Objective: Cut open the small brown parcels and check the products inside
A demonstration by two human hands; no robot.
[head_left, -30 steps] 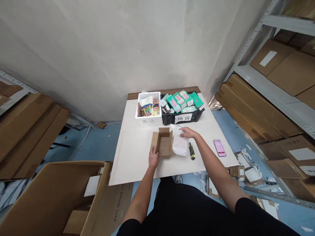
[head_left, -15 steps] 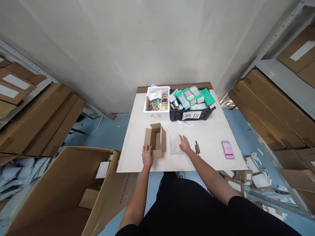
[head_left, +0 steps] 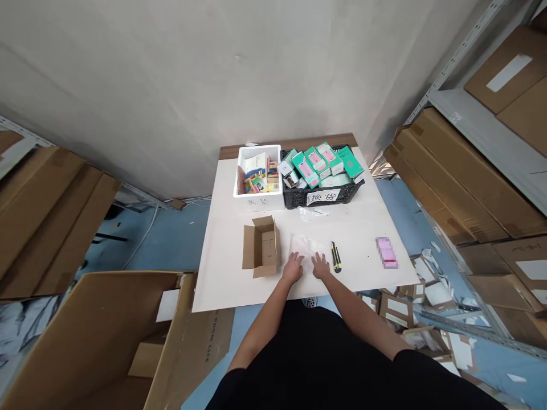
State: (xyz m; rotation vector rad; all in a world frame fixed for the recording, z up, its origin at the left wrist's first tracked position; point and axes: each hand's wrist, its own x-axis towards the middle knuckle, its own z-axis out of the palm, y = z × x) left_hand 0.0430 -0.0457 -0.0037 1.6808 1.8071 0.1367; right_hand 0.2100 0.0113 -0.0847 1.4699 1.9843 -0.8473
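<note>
A flat, whitish see-through plastic bag (head_left: 304, 244) lies on the white-topped table (head_left: 222, 285). My left hand (head_left: 294, 267) rests at its lower left corner with the fingers stretched out. At the lower right corner lies my right hand (head_left: 320, 265), its fingers apart as well. What the bag contains cannot be made out. Left of the hands stands a small cardboard box (head_left: 261, 250) with its flaps up and nothing visible inside. Just right of my right hand is a black and yellow box cutter (head_left: 335, 257).
At the back stand a white bin (head_left: 260, 202) with booklets and small packs, and a black crate (head_left: 294, 199) heaped with green boxes (head_left: 306, 169). A blurred pink item (head_left: 387, 253) lies at right. A big open carton (head_left: 98, 279) stands left of the table; shelves with cartons flank both sides.
My left hand has left the cardboard box and moved right to the bag. My right hand has shifted down to the bag's near edge. The camera view has turned slightly.
</note>
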